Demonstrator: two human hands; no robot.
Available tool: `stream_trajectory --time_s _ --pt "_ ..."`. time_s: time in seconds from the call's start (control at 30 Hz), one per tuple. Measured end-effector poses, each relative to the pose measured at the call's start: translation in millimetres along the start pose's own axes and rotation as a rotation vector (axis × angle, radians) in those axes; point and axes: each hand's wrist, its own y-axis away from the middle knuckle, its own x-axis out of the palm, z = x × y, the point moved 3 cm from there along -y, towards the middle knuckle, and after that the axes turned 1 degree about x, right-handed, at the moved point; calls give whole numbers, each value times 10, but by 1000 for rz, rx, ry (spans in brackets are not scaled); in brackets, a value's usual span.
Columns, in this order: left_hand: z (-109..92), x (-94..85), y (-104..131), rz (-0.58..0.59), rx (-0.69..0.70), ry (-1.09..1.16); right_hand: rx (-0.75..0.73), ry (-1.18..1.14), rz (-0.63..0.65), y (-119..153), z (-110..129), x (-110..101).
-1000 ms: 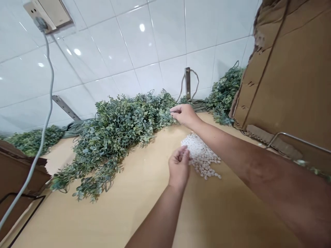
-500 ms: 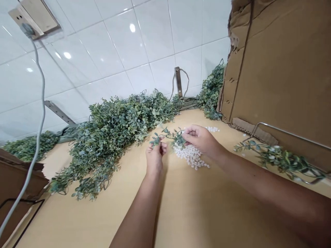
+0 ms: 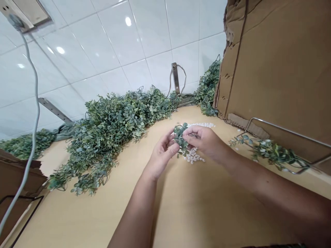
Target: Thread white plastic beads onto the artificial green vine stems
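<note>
A: Where our two hands meet above the table (image 3: 103,213), which item do we locate?

B: We locate a green sprig (image 3: 181,139), raised between both hands, beside the white beads (image 3: 192,156). Our right hand (image 3: 204,139) is closed on it, thumb against fingers.

A: What is the state of our left hand (image 3: 161,151)?

B: We see its fingers curled at the sprig's left side, thumb spaced from the forefinger. We cannot tell whether it grips.

A: Which components surround the work area?

B: To the left, we find a large foliage pile (image 3: 116,120) spread towards the tiled wall (image 3: 147,31). To the right, we find a flowered stem (image 3: 276,153) with white blooms, near the cardboard box (image 3: 279,69). We note more beads scattered behind our right hand, partly hidden by it.
</note>
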Motion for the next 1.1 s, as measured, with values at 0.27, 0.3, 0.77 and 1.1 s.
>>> stream_trajectory --time_s 0.27,0.3,0.77,1.1 --pt "118 75 -27 -122 67 -51 -253 352 64 201 30 238" --pt "106 10 -47 -171 78 -30 -259 343 54 221 33 238" --pt "-98 -837 -17 -641 -111 520 207 -294 -233 538 -258 -601" --pt "16 -411 -28 -464 173 -263 271 -378 -200 685 -332 -684"
